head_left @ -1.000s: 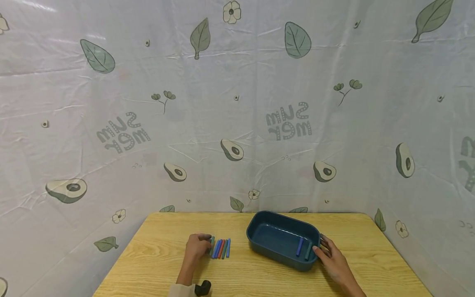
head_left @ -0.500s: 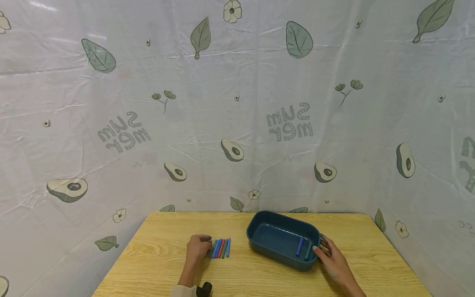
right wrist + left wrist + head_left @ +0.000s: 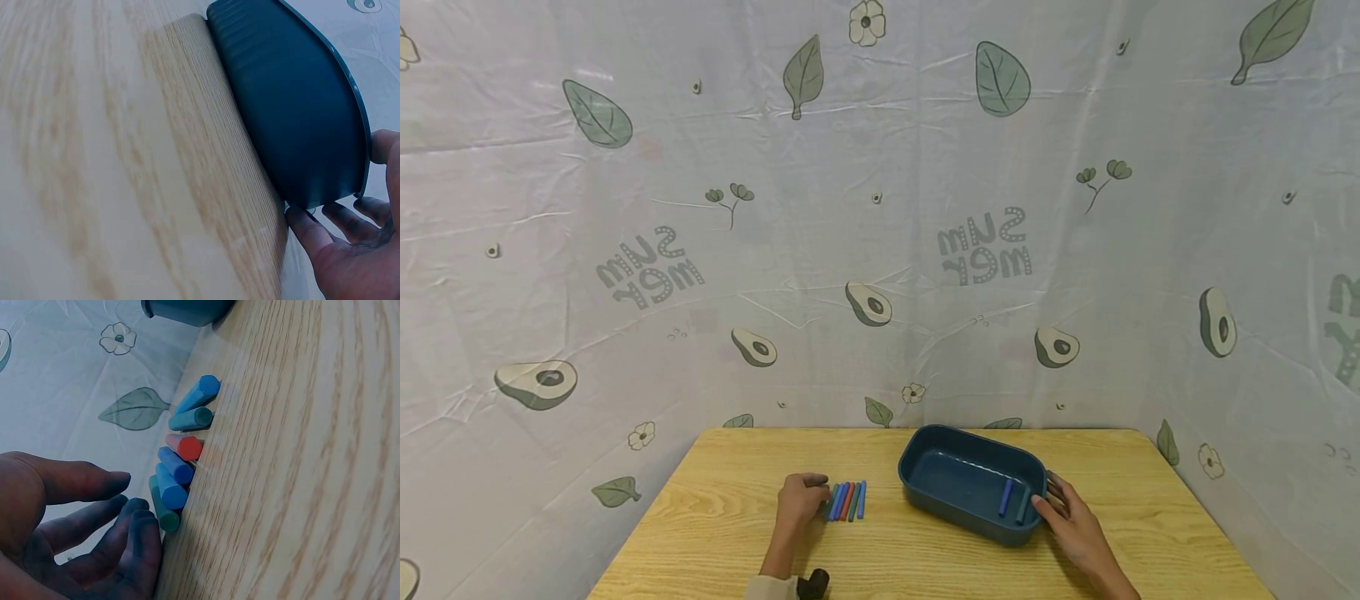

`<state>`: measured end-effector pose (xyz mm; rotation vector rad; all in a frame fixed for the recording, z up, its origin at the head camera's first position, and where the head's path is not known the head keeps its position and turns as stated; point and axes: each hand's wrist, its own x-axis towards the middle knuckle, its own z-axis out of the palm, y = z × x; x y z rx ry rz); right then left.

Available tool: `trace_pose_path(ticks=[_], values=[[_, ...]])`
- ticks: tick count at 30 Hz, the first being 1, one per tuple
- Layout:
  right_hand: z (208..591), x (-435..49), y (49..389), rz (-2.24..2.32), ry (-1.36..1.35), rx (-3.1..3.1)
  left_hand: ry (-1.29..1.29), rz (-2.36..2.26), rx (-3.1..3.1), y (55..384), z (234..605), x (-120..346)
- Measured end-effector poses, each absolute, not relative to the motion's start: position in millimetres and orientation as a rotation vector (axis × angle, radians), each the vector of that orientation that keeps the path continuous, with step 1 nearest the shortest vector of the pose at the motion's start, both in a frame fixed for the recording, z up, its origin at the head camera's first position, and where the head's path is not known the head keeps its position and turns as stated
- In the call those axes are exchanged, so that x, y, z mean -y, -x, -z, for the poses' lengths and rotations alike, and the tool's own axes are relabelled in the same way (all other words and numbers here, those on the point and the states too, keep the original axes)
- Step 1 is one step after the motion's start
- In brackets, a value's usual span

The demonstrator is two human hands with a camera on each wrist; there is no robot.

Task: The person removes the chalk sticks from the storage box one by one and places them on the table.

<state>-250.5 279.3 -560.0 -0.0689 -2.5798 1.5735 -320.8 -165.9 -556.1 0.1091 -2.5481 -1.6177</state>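
Observation:
Several coloured chalk sticks lie side by side in a row on the table, a red chalk (image 3: 189,447) among blue and green ones. At the left end of that row is a green chalk (image 3: 165,505). My left hand (image 3: 802,500) is beside it, thumb apart from the loosely bent fingers, nothing held between them; whether a fingertip touches the green chalk I cannot tell. My right hand (image 3: 1075,531) grips the right end of a dark blue plastic box (image 3: 966,521), thumb over the rim and fingers outside. Inside the box lie a blue chalk (image 3: 1005,497) and a green chalk (image 3: 1023,506).
Both box and chalks are on a wooden table (image 3: 895,571). Behind it hangs a pale curtain (image 3: 805,250) printed with leaves and avocados. A black object (image 3: 812,583) is by the left sleeve (image 3: 771,588).
The green chalk at the left end has shifted slightly right, against the row, and my left fingers no longer hold it. My right hand and the box stay in place.

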Motion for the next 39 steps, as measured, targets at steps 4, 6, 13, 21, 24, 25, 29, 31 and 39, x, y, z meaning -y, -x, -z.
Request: trace_pose_path(ticks=[4,6,13,21,24,25,29,31,39], values=[[559.3,-279.6,250.1,-1.590,0.072,2.592,-0.119,1.620,2.544,320.2,555.1,164.8],[558.9,-279.8,249.7,-1.600,0.074,2.601,-0.121,1.622,2.539,320.3,554.8,164.0],[558.1,-279.0,249.2,-1.587,0.092,2.611,-0.088,1.565,2.539,320.8,549.2,158.6],[558.3,-279.2,249.1,-1.559,0.088,2.604,-0.037,1.711,2.496,322.0,537.8,146.5],[558.4,-279.7,249.5,-1.578,0.099,2.612,-0.012,1.750,2.495,322.8,532.8,139.4],[558.5,-280.0,249.7,-1.581,0.110,2.616,-0.010,1.761,2.498,323.6,531.4,136.8],[559.4,-281.0,249.3,-1.587,0.100,2.607,0.038,1.815,2.477,327.4,526.0,124.7],[559.0,-280.8,248.8,-1.587,0.094,2.604,0.061,1.847,2.462,329.6,521.9,117.7],[555.7,-279.1,247.9,-1.614,0.104,2.596,0.086,1.898,2.432,334.6,507.0,89.1]])
